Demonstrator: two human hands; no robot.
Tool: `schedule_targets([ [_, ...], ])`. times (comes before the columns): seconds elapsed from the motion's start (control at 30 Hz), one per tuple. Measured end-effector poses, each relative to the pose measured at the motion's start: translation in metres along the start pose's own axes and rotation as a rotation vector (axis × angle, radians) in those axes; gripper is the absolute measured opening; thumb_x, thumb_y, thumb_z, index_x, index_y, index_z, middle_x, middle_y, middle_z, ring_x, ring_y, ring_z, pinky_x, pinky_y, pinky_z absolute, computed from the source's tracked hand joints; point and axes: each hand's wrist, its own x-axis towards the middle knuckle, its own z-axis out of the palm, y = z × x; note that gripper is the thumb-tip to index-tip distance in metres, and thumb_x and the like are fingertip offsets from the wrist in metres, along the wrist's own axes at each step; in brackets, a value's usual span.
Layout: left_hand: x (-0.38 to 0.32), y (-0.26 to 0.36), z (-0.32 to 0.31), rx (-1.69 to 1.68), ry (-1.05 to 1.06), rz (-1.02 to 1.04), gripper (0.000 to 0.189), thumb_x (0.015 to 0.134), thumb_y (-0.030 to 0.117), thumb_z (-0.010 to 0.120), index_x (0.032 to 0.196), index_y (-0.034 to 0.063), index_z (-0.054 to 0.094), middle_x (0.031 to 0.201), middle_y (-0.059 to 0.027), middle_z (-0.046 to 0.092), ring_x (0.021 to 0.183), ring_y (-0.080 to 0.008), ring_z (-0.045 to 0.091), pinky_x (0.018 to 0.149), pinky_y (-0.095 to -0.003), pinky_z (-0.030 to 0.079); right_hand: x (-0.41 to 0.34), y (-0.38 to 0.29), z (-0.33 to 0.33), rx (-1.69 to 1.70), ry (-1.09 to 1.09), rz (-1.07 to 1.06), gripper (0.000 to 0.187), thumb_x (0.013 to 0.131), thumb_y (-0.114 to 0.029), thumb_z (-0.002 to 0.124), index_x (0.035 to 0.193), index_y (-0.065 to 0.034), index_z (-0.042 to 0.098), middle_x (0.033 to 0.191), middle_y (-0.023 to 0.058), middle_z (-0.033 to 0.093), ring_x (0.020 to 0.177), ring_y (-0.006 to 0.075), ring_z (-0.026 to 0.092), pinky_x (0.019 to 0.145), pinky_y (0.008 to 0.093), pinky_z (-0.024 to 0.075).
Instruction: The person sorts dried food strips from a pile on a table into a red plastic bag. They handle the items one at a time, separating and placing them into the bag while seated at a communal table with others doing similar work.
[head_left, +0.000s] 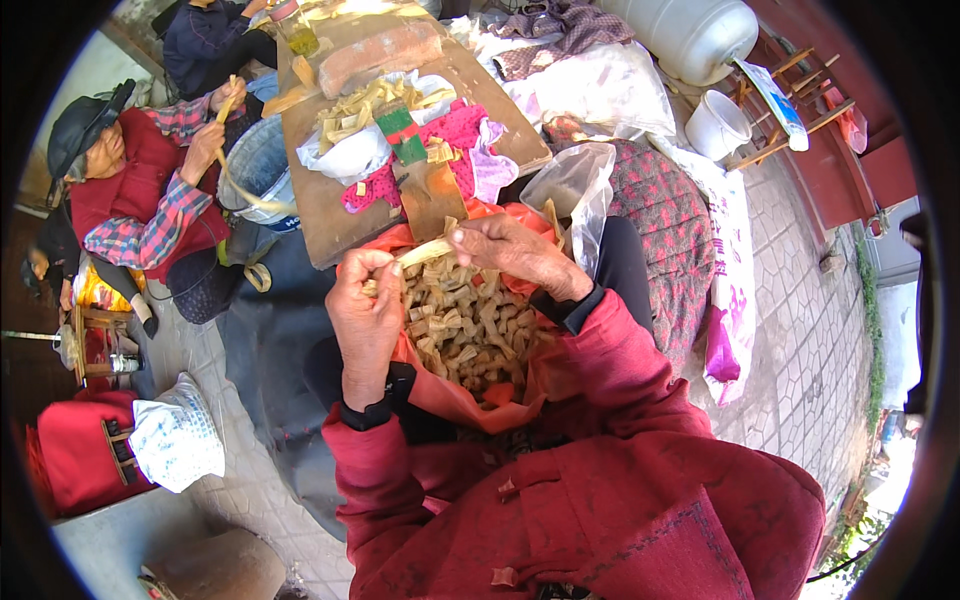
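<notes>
My left hand (367, 304) and my right hand (506, 247) stretch a pale yellowish, fibrous strip (425, 253) between them, each pinching one end. Below them an orange-red plastic bag (450, 405) lies open in my lap, filled with many short knotted pieces (472, 322) of similar material. Just beyond the hands, a brown flat piece (429, 196) with a green and red band (403, 135) leans at the table's near end. Pink dotted cloth (457, 127) lies around it. Farther back, a white plastic bag (349, 154) holds more pale strips (360, 112).
A wooden table (304, 225) reaches away ahead. At left a co-worker (142, 165) holds a long strip over a bucket (259, 169); another person (206, 41) sits beyond. A clear plastic bag (585, 180), patterned padded cloth (660, 240) and white bucket (718, 125) are at right.
</notes>
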Motion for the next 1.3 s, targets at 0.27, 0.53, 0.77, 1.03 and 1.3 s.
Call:
schedule_targets([
  [0.27, -0.007, 0.009, 0.018, -0.117, -0.056, -0.067, 0.006, 0.094, -0.001, 0.056, 0.1, 0.001, 0.057, 0.087, -0.0005, 0.061, 0.076, -0.0052, 0.055, 0.069, -0.0195, 0.044, -0.009, -0.027, 0.019, 0.737, -0.037, -0.023, 0.032, 0.099, -0.031, 0.053, 0.108, -0.0031, 0.066, 0.064, -0.0055, 0.047, 0.051, 0.0028, 0.036, 0.048, 0.0194, 0.0274],
  [0.53, -0.003, 0.013, 0.025, -0.579, -0.107, -0.372, 0.021, 0.098, 0.022, 0.057, 0.092, 0.0033, 0.064, 0.078, 0.0048, 0.055, 0.068, -0.002, 0.043, 0.06, -0.0188, 0.033, -0.004, -0.022, 0.02, -0.561, 0.12, -0.473, 0.027, 0.089, -0.01, 0.062, 0.115, -0.0077, 0.065, 0.094, 0.0116, 0.067, 0.082, 0.0275, 0.067, 0.071, 0.035, 0.0523],
  [0.77, -0.005, 0.005, 0.029, -0.489, -0.032, -0.398, 0.019, 0.097, 0.018, 0.055, 0.094, 0.0015, 0.063, 0.079, 0.0027, 0.059, 0.067, -0.004, 0.049, 0.06, -0.0196, 0.038, -0.008, -0.026, 0.016, -0.171, 0.086, -0.328, 0.016, 0.089, -0.004, 0.064, 0.105, -0.0042, 0.065, 0.087, 0.0056, 0.068, 0.072, 0.0157, 0.063, 0.062, 0.0291, 0.0494],
  [1.03, -0.004, 0.009, 0.025, -0.552, -0.101, -0.353, 0.006, 0.092, 0.002, 0.054, 0.094, 0.0014, 0.06, 0.083, 0.001, 0.058, 0.073, -0.0043, 0.052, 0.067, -0.0183, 0.041, -0.002, -0.01, 0.033, 0.479, 0.205, -0.051, 0.018, 0.091, -0.013, 0.068, 0.106, -0.0072, 0.059, 0.08, -0.0016, 0.062, 0.061, 0.0036, 0.055, 0.053, 0.018, 0.0458],
  [1.3, -0.003, 0.014, 0.027, -0.279, -0.129, -0.001, 0.018, 0.087, -0.009, 0.055, 0.101, 0.0006, 0.058, 0.094, -0.0008, 0.057, 0.087, -0.0066, 0.054, 0.078, -0.0209, 0.043, 0.001, -0.007, 0.036, 0.649, 0.29, 0.013, 0.016, 0.088, -0.021, 0.072, 0.091, -0.007, 0.063, 0.07, -0.0022, 0.058, 0.052, 0.0043, 0.05, 0.045, 0.0189, 0.0399],
])
